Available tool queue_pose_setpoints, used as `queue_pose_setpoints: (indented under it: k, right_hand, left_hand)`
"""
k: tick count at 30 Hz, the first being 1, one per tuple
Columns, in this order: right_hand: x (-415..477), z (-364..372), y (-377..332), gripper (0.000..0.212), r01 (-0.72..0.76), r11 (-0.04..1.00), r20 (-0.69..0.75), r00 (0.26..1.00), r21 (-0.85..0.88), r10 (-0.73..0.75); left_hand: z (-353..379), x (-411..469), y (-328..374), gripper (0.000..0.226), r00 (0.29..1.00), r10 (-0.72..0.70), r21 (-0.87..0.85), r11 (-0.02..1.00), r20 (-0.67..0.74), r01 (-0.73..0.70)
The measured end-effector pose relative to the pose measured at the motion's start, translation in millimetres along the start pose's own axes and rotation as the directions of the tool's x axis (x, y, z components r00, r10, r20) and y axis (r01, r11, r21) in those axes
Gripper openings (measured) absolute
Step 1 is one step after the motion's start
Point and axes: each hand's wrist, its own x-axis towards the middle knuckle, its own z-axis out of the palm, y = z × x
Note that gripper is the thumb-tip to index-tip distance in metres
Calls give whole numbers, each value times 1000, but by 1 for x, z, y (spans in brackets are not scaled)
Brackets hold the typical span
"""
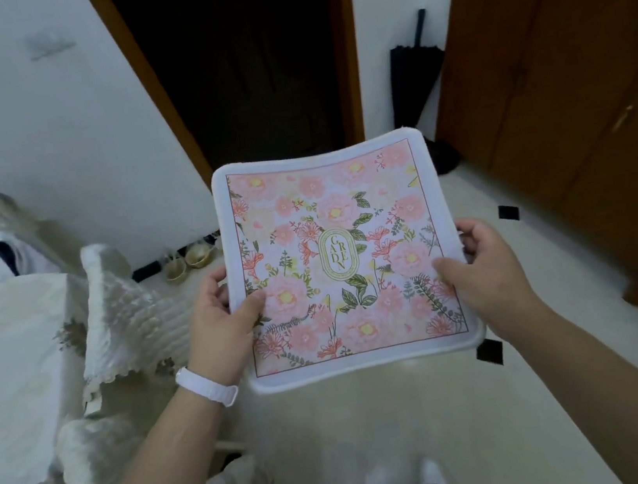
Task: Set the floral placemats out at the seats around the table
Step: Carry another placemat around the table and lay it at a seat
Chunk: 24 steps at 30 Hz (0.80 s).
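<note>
A square floral placemat [336, 214] with pink flowers, a white border and a "GARDEN" oval in its middle is held flat in the air over the floor. My left hand [220, 321] grips its left edge, thumb on top. My right hand [481, 268] grips its right edge the same way. The table [3, 368], covered with a white floral cloth, lies to my left.
A chair with a quilted white cover [121, 306] stands at the table's edge. A dark open doorway [250, 58] is ahead, a folded dark umbrella [413, 76] leans on the wall, and brown wooden cabinets [559, 93] line the right side. Slippers [188, 260] lie by the wall.
</note>
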Motion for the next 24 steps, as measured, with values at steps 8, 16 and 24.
queue_pose_setpoints:
  k: [8,16,24]
  right_hand:
    - [93,49,-27,39,68,998,228,972,-5,-65]
    - [159,161,-40,38,85,995,404,913,-49,-58]
    - [227,294,-80,37,145,973,493,869,-181,-37]
  left_hand:
    - [-9,40,5,39,968,9,14,1000,-249,-6]
    - [-65,98,-20,36,899,10,71,997,-437,24]
    - [-136,195,-44,34,836,-109,-95,993,-539,67]
